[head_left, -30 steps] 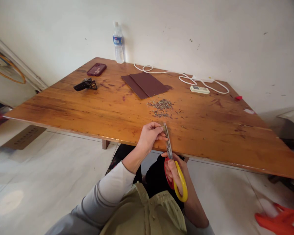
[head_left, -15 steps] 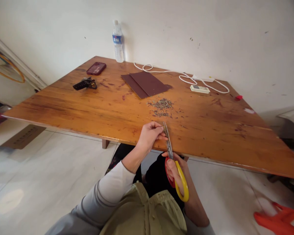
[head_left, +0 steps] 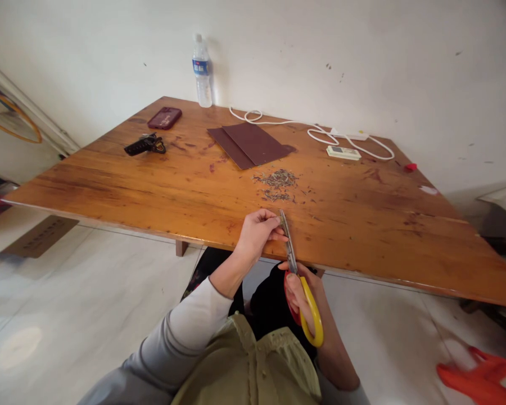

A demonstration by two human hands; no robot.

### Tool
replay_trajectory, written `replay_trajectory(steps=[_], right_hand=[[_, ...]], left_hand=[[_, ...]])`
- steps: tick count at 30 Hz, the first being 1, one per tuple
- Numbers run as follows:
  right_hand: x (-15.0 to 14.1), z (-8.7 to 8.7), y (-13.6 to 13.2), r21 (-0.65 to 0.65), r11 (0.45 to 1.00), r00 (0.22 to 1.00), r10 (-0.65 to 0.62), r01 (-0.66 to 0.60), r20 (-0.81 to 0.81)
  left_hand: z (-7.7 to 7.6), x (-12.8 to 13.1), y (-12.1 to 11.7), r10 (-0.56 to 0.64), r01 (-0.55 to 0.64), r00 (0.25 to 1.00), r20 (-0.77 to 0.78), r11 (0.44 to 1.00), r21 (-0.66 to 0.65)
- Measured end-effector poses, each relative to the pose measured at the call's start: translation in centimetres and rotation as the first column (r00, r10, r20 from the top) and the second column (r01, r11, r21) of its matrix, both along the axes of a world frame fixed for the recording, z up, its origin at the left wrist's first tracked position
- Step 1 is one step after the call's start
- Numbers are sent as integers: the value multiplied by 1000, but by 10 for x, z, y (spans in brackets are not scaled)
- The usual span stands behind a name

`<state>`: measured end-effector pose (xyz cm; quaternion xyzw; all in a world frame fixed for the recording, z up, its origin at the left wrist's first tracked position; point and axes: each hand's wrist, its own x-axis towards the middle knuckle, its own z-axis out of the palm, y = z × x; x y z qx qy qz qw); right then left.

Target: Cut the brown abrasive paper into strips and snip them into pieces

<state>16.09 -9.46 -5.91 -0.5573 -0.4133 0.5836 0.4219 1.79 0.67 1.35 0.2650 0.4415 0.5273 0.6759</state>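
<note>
At the table's near edge, my right hand (head_left: pixel 297 287) is closed around the handles of a pair of scissors (head_left: pixel 312 318) with one yellow and one red loop. The blades point away from me, close together or nearly so. My left hand (head_left: pixel 259 229) is closed in a pinch right beside the blades, fingertips almost against them. A small brownish bit shows at the fingertips, too small to name. Just beyond the blade tips, a loose pile of small dark and pale clippings (head_left: pixel 279 179) lies on the wooden table (head_left: pixel 185 194).
Two dark red-brown sheets (head_left: pixel 253 145) lie behind the pile. Farther left are a phone (head_left: pixel 164 118), a black bundle that looks like keys (head_left: pixel 145 144) and a water bottle (head_left: pixel 202 79). A white cable (head_left: pixel 278 122) and a remote control (head_left: pixel 343 153) lie along the back right.
</note>
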Motion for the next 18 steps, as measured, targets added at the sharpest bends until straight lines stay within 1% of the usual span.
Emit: replay_trajectory(steps=[4,6,8,12,18], right_hand=[[2,7,0,54,997,999,48,-49,10],[4,6,0,76,995,997,63,-66,32],[5,0,1,87,995,998,49,-53,47],[6,-9,2,46,999,1000,6,-6,-1],[1,-4,-1,-4,1000,998,-1,1,-68]], left_hand=[[1,-1,0,3,-3,1000,-4,1000,12],[1,-1,0,2,-2,1000,-10,1000,15],[0,-1,0,-9,9,1000,-16,1000,13],[1,-1,0,-17,17,1000,-15,1000,4],[5,0,-1,12,-12,1000,-10,1000,-6]])
